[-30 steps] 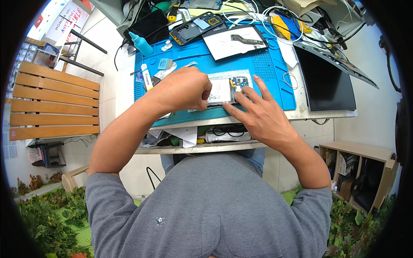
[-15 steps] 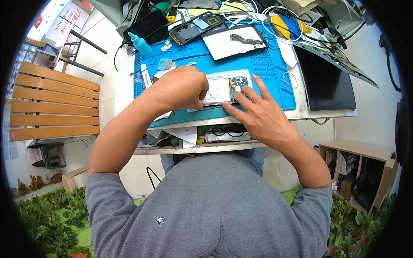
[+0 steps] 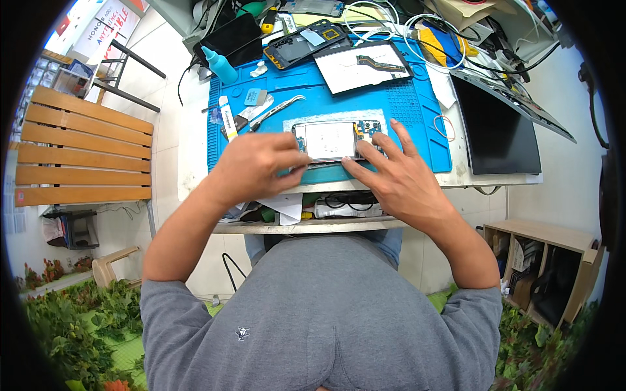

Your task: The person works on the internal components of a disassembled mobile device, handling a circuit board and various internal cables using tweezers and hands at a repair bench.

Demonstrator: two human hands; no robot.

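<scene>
An opened phone (image 3: 329, 141) with exposed white battery and circuit board lies on a clear sheet on the blue silicone mat (image 3: 411, 111). My left hand (image 3: 264, 166) is at the phone's lower left, fingers curled and blurred; whether it grips anything is unclear. My right hand (image 3: 398, 176) has its fingers spread, tips on or beside the phone's right part and lower edge. Curved tweezers (image 3: 274, 112), a small blue-grey piece (image 3: 254, 97) and a white tube-like item (image 3: 227, 119) lie above my left hand. A light blue bottle (image 3: 222, 68) stands at the mat's upper left.
Phone housing (image 3: 303, 45), a dark-edged panel with a flex cable (image 3: 345, 68) and tangled white cables (image 3: 424, 26) crowd the back. A black screen (image 3: 492, 137) is at the right. A wooden slatted seat (image 3: 85, 146) stands left, an open cabinet (image 3: 541, 267) lower right.
My left hand has moved down and left, lower across the desk edge, uncovering the tweezers and the phone's left end. My right hand still rests at the phone's right.
</scene>
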